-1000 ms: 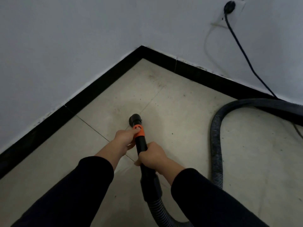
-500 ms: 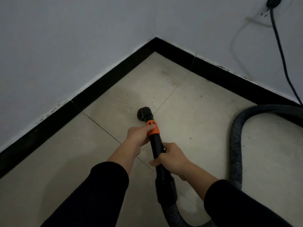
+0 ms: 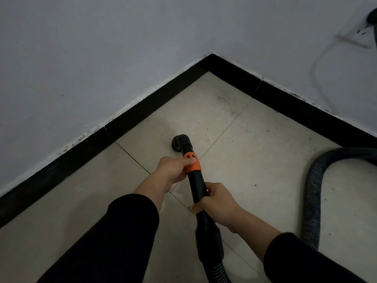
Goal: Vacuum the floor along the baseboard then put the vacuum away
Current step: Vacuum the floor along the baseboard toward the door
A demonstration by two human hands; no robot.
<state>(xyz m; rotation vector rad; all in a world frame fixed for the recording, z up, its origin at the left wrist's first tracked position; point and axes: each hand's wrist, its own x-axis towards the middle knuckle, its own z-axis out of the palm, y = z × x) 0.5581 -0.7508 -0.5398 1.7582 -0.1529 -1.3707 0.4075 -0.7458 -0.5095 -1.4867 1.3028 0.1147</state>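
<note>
**While Gripped Two-Handed, Aimed Toward the Corner**

While clasped by both hands at centre frame, slants up and a little left over pale floor (image 3: pixel 255 164) tiles as a black wand (image 3: pixel 196 186). Ends in a round nozzle (image 3: pixel 180 142) just above centre, near the left baseboard (image 3: pixel 142 119) yet apart from it, and well short of the corner at upper centre. Cannot tell whether nozzle touches the tile.

Gripped high by left hand (image 3: pixel 171 172), fingers curled round orange collar (image 3: pixel 192 165), thumb laid across it. Gripped lower by right hand (image 3: pixel 216 204), fingers wrapped round the bare tube. Dark sleeves (image 3: pixel 114 242) down to both wrists.

Widens into a cuff at lower centre, then into ribbed hose (image 3: pixel 312 201), also visible at right, lying on the floor in a bend and leaving by the right edge. Speckled with dirt near the corner.

At upper right, on grey wall (image 3: pixel 81 58), a socket (image 3: pixel 363 37) with a dark plug (image 3: pixel 372 15), cut by the frame edge.
</note>
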